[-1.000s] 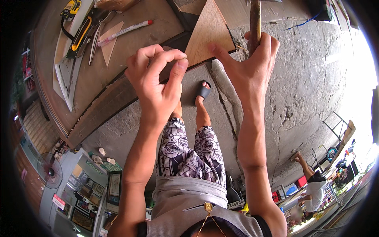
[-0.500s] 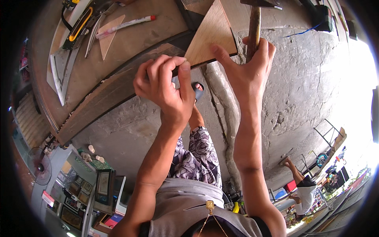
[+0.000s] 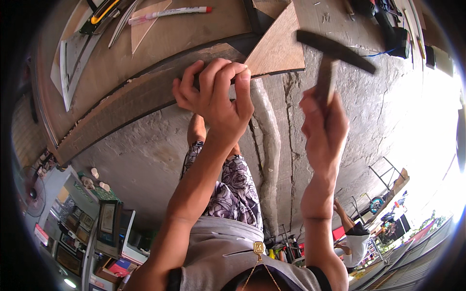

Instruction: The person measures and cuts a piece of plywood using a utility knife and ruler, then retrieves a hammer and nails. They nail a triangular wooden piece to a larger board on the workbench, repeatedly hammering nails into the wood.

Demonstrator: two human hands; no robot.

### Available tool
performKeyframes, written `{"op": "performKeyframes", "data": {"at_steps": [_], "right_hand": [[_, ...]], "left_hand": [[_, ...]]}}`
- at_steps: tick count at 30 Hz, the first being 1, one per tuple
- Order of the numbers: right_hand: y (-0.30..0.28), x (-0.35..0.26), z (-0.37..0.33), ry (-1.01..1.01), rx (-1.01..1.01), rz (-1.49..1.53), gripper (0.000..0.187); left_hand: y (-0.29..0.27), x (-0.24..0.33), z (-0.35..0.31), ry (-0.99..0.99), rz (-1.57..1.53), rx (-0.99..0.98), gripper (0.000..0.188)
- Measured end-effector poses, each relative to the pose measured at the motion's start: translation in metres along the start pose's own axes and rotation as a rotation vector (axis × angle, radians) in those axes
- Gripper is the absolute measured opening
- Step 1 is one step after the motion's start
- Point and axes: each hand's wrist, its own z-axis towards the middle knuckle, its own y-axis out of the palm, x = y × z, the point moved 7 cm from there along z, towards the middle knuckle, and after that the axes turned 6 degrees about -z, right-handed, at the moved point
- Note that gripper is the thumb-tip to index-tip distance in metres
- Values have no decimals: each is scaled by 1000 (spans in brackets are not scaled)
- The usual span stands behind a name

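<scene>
My right hand (image 3: 326, 131) grips a hammer (image 3: 332, 47) by its wooden handle, raised to the right of a triangular piece of thin wood (image 3: 279, 48). The dark hammer head is slightly blurred. My left hand (image 3: 216, 94) has its thumb and forefinger pinched together at the triangle's near left corner. Whatever sits between those fingertips is too small to make out. The triangle lies at the table's near edge, by a dark wooden strip (image 3: 160, 75) that curves away to the left.
A red-capped marker (image 3: 170, 16) lies across another thin wooden triangle (image 3: 141, 29). Left of them are a yellow-and-black cutter (image 3: 102, 14) and a pale angled piece (image 3: 68, 80). Small metal bits (image 3: 326, 17) are scattered at the far right. Another person (image 3: 357, 245) is in the right background.
My right hand has left the triangle's edge and swung the hammer head round, lower and nearer. My left hand stays pinched at the corner. The table things appear shifted as the view turned.
</scene>
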Motion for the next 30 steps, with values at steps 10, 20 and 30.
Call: {"op": "performKeyframes", "data": {"at_steps": [10,20,30], "right_hand": [[13,-26,-20,-236,-108,-328,35],[16,-29,-30,-337,-34,-363,42],[22,-28,-29,-287,-71,-383,43]], "left_hand": [[-1,-1,1,5,13,-16,5],[-2,-1,0,20,-7,31,2],[-2,-2,-1,23,-17,22,4]]}}
